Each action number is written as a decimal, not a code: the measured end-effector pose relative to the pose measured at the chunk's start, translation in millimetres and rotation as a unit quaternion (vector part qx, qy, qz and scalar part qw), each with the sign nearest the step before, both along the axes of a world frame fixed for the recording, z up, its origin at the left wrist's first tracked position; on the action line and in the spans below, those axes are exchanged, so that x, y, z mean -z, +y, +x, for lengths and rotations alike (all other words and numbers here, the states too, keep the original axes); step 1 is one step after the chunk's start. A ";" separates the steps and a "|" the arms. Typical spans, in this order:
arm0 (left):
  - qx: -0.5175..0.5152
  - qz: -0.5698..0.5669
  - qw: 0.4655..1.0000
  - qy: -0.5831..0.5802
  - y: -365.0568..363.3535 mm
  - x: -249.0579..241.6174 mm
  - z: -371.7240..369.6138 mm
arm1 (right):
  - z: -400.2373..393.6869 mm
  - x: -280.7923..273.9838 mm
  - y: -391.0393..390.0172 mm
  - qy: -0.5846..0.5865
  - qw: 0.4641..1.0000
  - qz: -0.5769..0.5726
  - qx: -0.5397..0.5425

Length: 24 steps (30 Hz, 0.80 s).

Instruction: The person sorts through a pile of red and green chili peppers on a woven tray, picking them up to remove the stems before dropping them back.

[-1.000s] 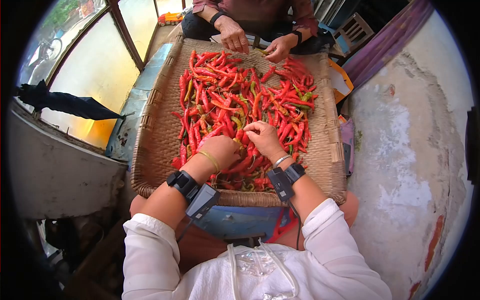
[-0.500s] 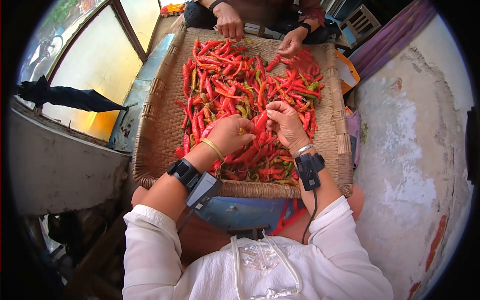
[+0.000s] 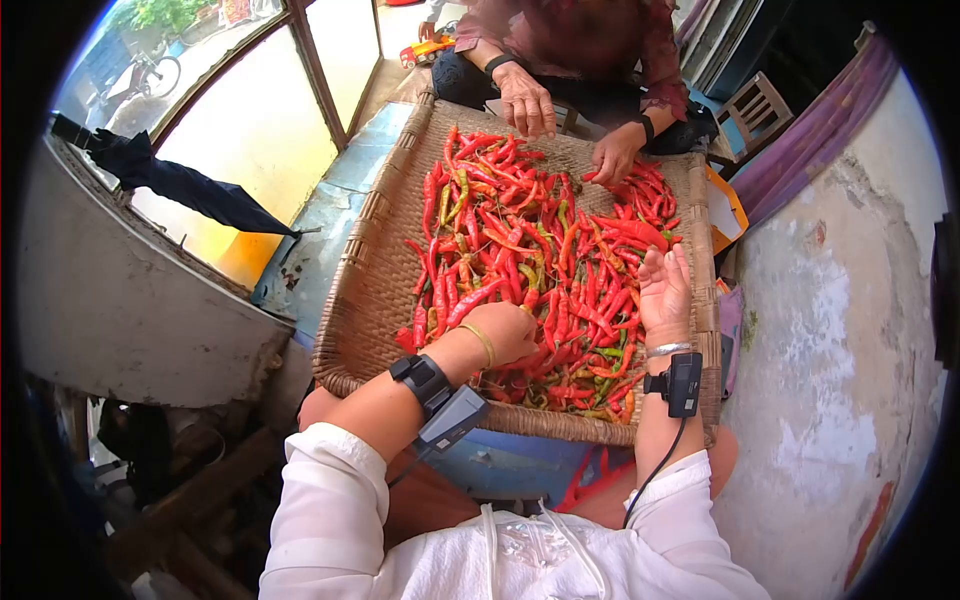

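Observation:
Many red chili peppers, with some green and orange ones among them, lie heaped in a woven basket tray. My left hand is low over the near part of the heap, its fingers curled downward and mostly hidden. What it grips, if anything, cannot be made out. At the right side of the heap, my right hand is palm up with its fingers stretched out. A large red chili pepper is just beyond those fingertips; whether they touch cannot be told.
Across the tray sits another person, with one hand above its far edge and the other hand at the far-right peppers. A folded dark umbrella lies by the window at left. A worn wall stands at right.
My hands have come apart from around a red chili pepper. The right moved rightward and opened; the left dropped to the near peppers. The view shifted, showing more of the other person.

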<state>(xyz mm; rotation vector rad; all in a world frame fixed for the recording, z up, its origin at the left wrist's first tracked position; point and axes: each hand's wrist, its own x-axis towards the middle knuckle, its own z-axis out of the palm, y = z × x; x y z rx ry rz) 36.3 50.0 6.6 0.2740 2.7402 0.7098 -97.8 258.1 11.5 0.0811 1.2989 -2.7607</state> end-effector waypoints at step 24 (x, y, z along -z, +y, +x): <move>0.017 0.031 0.999 -0.028 -6.5 -18.1 3.7 | 60.4 -2.4 -45.3 0.334 0.634 0.509 -0.477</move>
